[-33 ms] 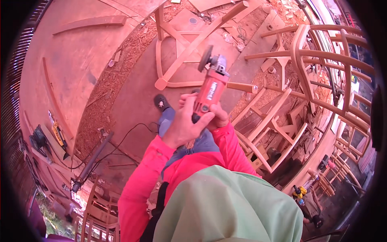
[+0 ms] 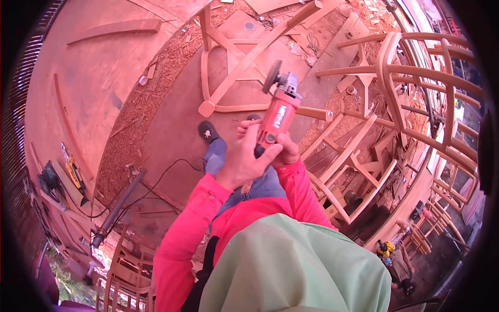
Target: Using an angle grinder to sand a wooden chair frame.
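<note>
"Gripping what, and where?"

"A red-bodied angle grinder [image 2: 279, 117], right ahead! My left hand [image 2: 245, 160] is closed round its near end, my right hand [image 2: 287, 151] along its right side."

"Its lie?"

"Long axis far and slightly right, black round disc [image 2: 272, 77] far-left, toward that pale-brown wooden chair frame [image 2: 260, 56]. Both hands equally near."

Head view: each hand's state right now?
Left hand: closed, holding the red angle grinder.
Right hand: closed, also on the red angle grinder.

Red grinder [image 2: 276, 120], pink sleeves [image 2: 179, 236].
</note>
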A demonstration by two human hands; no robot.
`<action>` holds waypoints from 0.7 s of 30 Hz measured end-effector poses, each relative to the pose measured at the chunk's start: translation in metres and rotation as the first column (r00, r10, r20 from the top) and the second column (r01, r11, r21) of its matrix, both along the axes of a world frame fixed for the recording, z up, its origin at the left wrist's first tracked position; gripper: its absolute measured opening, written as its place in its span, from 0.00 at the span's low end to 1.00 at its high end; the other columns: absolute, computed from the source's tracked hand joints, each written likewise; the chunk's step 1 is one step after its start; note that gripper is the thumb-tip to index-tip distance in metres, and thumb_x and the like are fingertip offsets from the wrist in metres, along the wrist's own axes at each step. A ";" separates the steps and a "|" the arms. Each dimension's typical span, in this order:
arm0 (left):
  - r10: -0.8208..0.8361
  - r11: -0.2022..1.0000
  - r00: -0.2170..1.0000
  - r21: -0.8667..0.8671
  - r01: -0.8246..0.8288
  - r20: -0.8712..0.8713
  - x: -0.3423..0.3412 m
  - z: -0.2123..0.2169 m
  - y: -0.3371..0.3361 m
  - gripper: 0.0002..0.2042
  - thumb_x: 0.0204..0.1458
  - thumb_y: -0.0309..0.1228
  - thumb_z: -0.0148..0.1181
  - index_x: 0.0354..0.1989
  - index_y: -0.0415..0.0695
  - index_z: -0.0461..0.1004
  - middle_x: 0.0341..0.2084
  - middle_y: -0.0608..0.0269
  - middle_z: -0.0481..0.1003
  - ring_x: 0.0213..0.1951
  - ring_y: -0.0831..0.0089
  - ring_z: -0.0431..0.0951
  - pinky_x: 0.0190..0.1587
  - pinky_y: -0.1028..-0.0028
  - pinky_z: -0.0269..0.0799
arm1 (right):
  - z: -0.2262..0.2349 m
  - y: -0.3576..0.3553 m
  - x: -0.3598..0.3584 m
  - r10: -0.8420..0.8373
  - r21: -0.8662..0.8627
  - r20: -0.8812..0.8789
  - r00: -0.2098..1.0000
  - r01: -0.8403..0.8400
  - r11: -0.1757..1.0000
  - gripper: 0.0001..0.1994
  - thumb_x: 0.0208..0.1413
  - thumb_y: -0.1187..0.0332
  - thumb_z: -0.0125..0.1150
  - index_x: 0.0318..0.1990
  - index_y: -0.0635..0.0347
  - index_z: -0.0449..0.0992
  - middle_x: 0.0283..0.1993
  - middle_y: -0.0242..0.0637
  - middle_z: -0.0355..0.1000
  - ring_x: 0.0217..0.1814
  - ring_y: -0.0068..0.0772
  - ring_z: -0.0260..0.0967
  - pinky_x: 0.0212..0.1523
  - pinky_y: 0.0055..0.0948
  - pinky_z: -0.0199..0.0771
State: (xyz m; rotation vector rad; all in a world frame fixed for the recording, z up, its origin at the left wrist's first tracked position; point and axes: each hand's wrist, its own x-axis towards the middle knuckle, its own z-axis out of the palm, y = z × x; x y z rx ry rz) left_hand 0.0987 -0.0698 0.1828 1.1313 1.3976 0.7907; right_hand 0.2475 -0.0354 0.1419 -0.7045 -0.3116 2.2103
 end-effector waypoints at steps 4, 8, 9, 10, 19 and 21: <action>-0.076 0.995 0.980 0.052 0.087 -0.183 0.048 -0.019 0.018 0.34 0.59 0.44 0.67 0.65 0.31 0.63 0.54 0.34 0.70 0.50 0.37 0.78 0.48 0.51 0.78 | -0.031 0.011 0.051 -0.056 -0.010 0.145 0.988 0.058 0.998 0.41 0.53 0.50 0.68 0.64 0.78 0.66 0.63 0.63 0.71 0.69 0.57 0.70 0.70 0.53 0.71; -0.093 0.982 0.951 0.132 0.137 -0.293 0.077 -0.031 0.026 0.37 0.58 0.37 0.68 0.70 0.30 0.59 0.60 0.35 0.67 0.60 0.39 0.74 0.55 0.56 0.76 | -0.060 0.030 0.080 -0.067 -0.066 0.125 0.990 0.076 0.995 0.41 0.53 0.48 0.69 0.64 0.76 0.68 0.65 0.61 0.71 0.69 0.58 0.70 0.71 0.57 0.69; -0.095 0.969 0.939 0.183 0.163 -0.331 0.081 -0.040 0.025 0.38 0.58 0.37 0.68 0.72 0.29 0.57 0.61 0.35 0.66 0.60 0.40 0.74 0.56 0.56 0.76 | -0.068 0.032 0.082 -0.094 -0.086 0.074 0.993 0.101 0.991 0.40 0.54 0.49 0.69 0.64 0.75 0.69 0.64 0.60 0.71 0.69 0.58 0.70 0.71 0.59 0.68; -0.103 0.967 0.952 0.195 0.164 -0.289 0.080 -0.046 0.029 0.37 0.59 0.36 0.68 0.72 0.31 0.60 0.60 0.35 0.68 0.60 0.41 0.75 0.57 0.57 0.76 | -0.068 0.038 0.076 -0.194 -0.098 0.008 0.981 0.194 0.976 0.37 0.55 0.51 0.70 0.63 0.73 0.70 0.63 0.59 0.72 0.67 0.59 0.72 0.70 0.63 0.68; -0.220 0.974 0.801 -0.084 0.209 -0.557 0.033 -0.269 0.077 0.30 0.61 0.28 0.56 0.74 0.42 0.60 0.27 0.50 0.83 0.32 0.52 0.84 0.37 0.54 0.78 | -0.161 0.042 0.116 -0.296 0.023 0.221 0.929 0.299 0.954 0.38 0.58 0.50 0.67 0.65 0.73 0.64 0.47 0.48 0.75 0.40 0.40 0.77 0.40 0.41 0.84; -0.318 0.935 0.638 -0.119 0.335 -0.701 0.038 -0.324 0.113 0.39 0.55 0.25 0.58 0.78 0.46 0.53 0.28 0.48 0.83 0.31 0.54 0.84 0.36 0.55 0.78 | -0.172 0.039 0.116 -0.269 0.012 0.279 0.922 0.277 0.961 0.38 0.58 0.49 0.67 0.65 0.73 0.63 0.45 0.48 0.74 0.38 0.39 0.78 0.36 0.39 0.84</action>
